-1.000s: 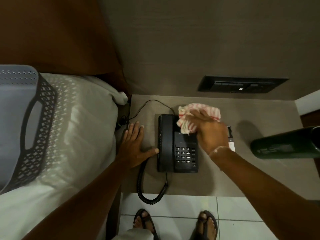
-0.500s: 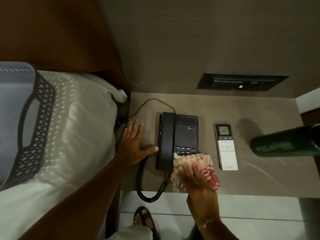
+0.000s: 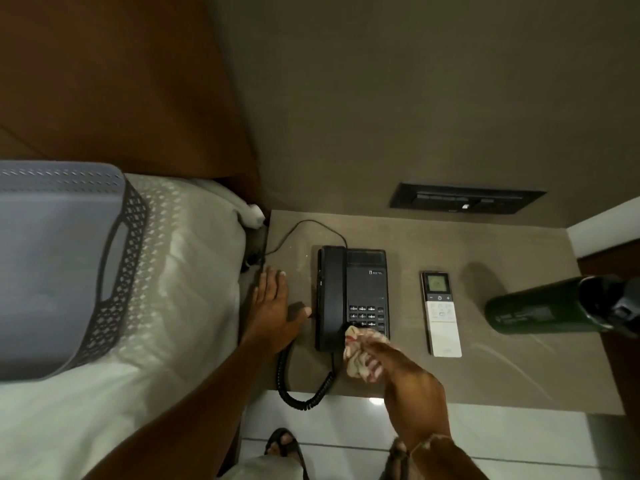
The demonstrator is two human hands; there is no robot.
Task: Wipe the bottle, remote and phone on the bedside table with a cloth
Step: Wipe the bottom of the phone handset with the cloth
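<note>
A black desk phone lies on the brown bedside table. My right hand is bunched around a red-and-white checked cloth pressed on the phone's near right corner, just below the keypad. My left hand lies flat on the table left of the phone, fingers apart, its thumb touching the handset side. A white remote with a small screen lies right of the phone. A dark green bottle stands at the table's right end.
A bed with white sheets adjoins the table on the left, with a grey perforated basket on it. The phone's coiled cord hangs over the table's front edge. A dark switch panel sits on the wall behind. My sandalled feet stand on white tiles.
My right hand drew the cloth from the phone's far end down over the keypad to its near right corner, uncovering the remote. The left hand stayed beside the phone.
</note>
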